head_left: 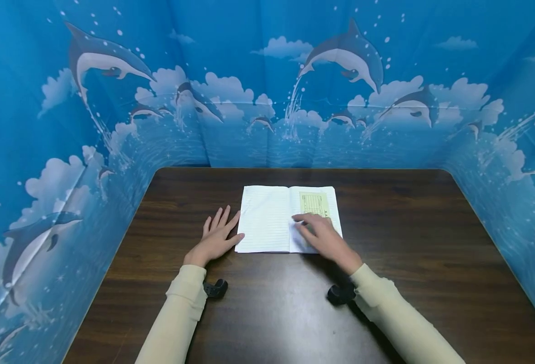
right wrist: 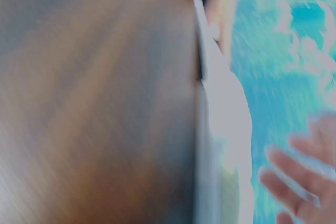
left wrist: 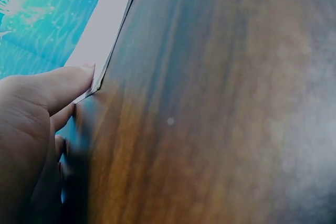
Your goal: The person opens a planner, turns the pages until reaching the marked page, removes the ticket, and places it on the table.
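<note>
A notebook (head_left: 264,217) with lined white pages lies spread flat on the dark wooden table. On its right page is a pale green printed slip (head_left: 314,203), partly covered by a hand. My left hand (head_left: 215,240) rests beside the notebook's left edge, fingers spread; in the left wrist view its thumb (left wrist: 68,85) touches the page corner. Over the right page is my right hand (head_left: 324,235), its fingers loosely bent toward the centre fold. The right wrist view shows those fingers (right wrist: 294,177) blurred and apart from the paper (right wrist: 228,103), holding nothing.
The dark wood table (head_left: 408,227) extends on all sides of the notebook. A blue curtain (head_left: 235,146) printed with dolphins and clouds hangs behind and along both sides. Black bands (head_left: 216,288) sit on both wrists, below cream sleeves (head_left: 176,313).
</note>
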{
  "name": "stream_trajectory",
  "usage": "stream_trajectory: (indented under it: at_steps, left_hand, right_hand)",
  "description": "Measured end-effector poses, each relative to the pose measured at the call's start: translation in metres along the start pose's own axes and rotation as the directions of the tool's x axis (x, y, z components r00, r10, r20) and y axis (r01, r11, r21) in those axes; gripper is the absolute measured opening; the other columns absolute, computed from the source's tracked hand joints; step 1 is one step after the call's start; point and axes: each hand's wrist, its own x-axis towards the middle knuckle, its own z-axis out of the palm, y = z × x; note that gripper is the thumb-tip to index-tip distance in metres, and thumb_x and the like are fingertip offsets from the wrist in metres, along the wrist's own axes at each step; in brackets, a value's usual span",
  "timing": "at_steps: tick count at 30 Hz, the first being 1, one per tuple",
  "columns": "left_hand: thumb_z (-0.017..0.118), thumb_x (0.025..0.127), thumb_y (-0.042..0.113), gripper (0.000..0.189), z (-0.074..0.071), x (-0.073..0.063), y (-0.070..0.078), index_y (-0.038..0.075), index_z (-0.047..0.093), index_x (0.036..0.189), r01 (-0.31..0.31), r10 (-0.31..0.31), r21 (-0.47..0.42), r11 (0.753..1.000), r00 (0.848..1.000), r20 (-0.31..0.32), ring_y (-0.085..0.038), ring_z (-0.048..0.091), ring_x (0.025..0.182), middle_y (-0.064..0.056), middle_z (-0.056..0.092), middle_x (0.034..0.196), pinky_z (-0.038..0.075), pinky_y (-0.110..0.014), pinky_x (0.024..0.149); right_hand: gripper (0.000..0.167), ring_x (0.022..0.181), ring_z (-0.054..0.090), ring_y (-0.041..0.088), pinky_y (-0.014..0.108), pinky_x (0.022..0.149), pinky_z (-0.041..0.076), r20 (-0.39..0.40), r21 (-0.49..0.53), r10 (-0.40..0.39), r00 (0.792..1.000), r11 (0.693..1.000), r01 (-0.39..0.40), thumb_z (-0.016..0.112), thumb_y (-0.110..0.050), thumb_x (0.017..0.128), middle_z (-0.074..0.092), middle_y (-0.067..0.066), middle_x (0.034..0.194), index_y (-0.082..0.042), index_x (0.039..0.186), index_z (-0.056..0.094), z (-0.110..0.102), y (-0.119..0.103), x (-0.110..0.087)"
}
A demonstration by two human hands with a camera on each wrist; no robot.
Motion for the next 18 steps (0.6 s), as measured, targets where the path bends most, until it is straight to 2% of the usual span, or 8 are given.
stream_trajectory:
  at_steps: [1, 2, 4, 6, 8, 11, 13, 18]
  left_hand:
    - [0.047, 0.106, 0.058, 0.080, 0.000, 0.000, 0.000, 0.026, 0.011, 0.169, 0.003, -0.003, 0.005, 1.000, 1.000, 0.002, -0.031, -0.018, 0.164, -0.006, -0.011, 0.177, -0.015, -0.062, 0.127]
    - [0.047, 0.106, 0.059, 0.080, 0.000, 0.000, 0.000, 0.026, 0.010, 0.169, 0.004, -0.004, 0.008, 1.000, 1.000, 0.004, -0.031, -0.018, 0.163, -0.006, -0.012, 0.177, -0.015, -0.061, 0.127]
    - [0.046, 0.106, 0.060, 0.080, -0.001, 0.000, -0.001, 0.027, 0.009, 0.169, 0.004, -0.004, 0.014, 1.000, 1.000, 0.010, -0.031, -0.019, 0.163, -0.005, -0.013, 0.177, -0.015, -0.061, 0.127]
    - [0.045, 0.107, 0.059, 0.079, -0.002, 0.000, -0.001, 0.027, 0.009, 0.169, 0.005, -0.005, 0.018, 1.000, 1.000, 0.014, -0.030, -0.019, 0.163, -0.005, -0.014, 0.177, -0.016, -0.061, 0.127]
    - [0.044, 0.107, 0.058, 0.078, -0.002, -0.001, -0.002, 0.027, 0.009, 0.169, 0.007, -0.007, 0.017, 1.000, 1.000, 0.015, -0.030, -0.020, 0.163, -0.005, -0.014, 0.177, -0.016, -0.061, 0.127]
    - [0.043, 0.108, 0.057, 0.076, -0.002, -0.001, -0.003, 0.027, 0.010, 0.169, 0.006, -0.006, 0.013, 1.000, 1.000, 0.012, -0.030, -0.019, 0.163, -0.005, -0.013, 0.177, -0.016, -0.061, 0.127]
    - [0.043, 0.108, 0.057, 0.076, -0.002, -0.001, -0.003, 0.027, 0.010, 0.169, 0.002, -0.002, 0.005, 1.000, 1.000, 0.013, -0.030, -0.019, 0.163, -0.005, -0.013, 0.177, -0.016, -0.061, 0.127]
    - [0.044, 0.107, 0.058, 0.077, -0.002, 0.000, -0.001, 0.027, 0.010, 0.169, -0.002, 0.002, -0.009, 1.000, 1.000, 0.010, -0.030, -0.020, 0.163, -0.005, -0.013, 0.177, -0.016, -0.061, 0.127]
  right_hand:
    - [0.037, 0.112, 0.068, 0.029, 0.048, 0.093, 0.052, -0.076, 0.022, 0.060, 0.995, 0.998, -0.059, 0.057, -0.028, 0.108, 0.070, 0.013, 0.132, -0.006, 0.137, 0.067, -0.006, 0.006, 0.002]
    - [0.035, 0.102, 0.069, 0.028, 0.045, 0.085, 0.054, -0.141, 0.042, 0.128, 0.982, 0.992, -0.123, 0.058, -0.026, 0.108, 0.072, 0.014, 0.125, -0.006, 0.133, 0.069, -0.012, 0.014, 0.003]
    - [0.034, 0.091, 0.064, 0.026, 0.039, 0.073, 0.052, -0.216, 0.057, 0.258, 0.942, 0.966, -0.251, 0.058, -0.025, 0.107, 0.069, 0.015, 0.116, -0.004, 0.132, 0.068, -0.021, 0.029, 0.006]
    - [0.038, 0.086, 0.059, 0.026, 0.036, 0.068, 0.046, -0.223, 0.046, 0.366, 0.904, 0.930, -0.365, 0.061, -0.029, 0.105, 0.065, 0.016, 0.111, -0.002, 0.133, 0.066, -0.027, 0.043, 0.008]
    - [0.046, 0.088, 0.056, 0.028, 0.036, 0.068, 0.045, -0.194, 0.015, 0.431, 0.881, 0.899, -0.437, 0.063, -0.033, 0.104, 0.062, 0.018, 0.112, 0.000, 0.135, 0.063, -0.030, 0.053, 0.010]
    - [0.057, 0.091, 0.055, 0.029, 0.037, 0.071, 0.046, -0.142, -0.020, 0.486, 0.862, 0.870, -0.493, 0.069, -0.040, 0.100, 0.060, 0.020, 0.116, 0.002, 0.138, 0.060, -0.028, 0.059, 0.013]
    - [0.061, 0.092, 0.055, 0.029, 0.037, 0.073, 0.047, -0.136, -0.043, 0.507, 0.851, 0.855, -0.516, 0.072, -0.041, 0.098, 0.060, 0.020, 0.119, 0.002, 0.139, 0.059, -0.026, 0.058, 0.014]
    - [0.050, 0.085, 0.058, 0.026, 0.034, 0.068, 0.045, -0.163, -0.056, 0.526, 0.835, 0.840, -0.540, 0.077, -0.035, 0.095, 0.066, 0.015, 0.107, 0.000, 0.129, 0.064, -0.024, 0.052, 0.019]
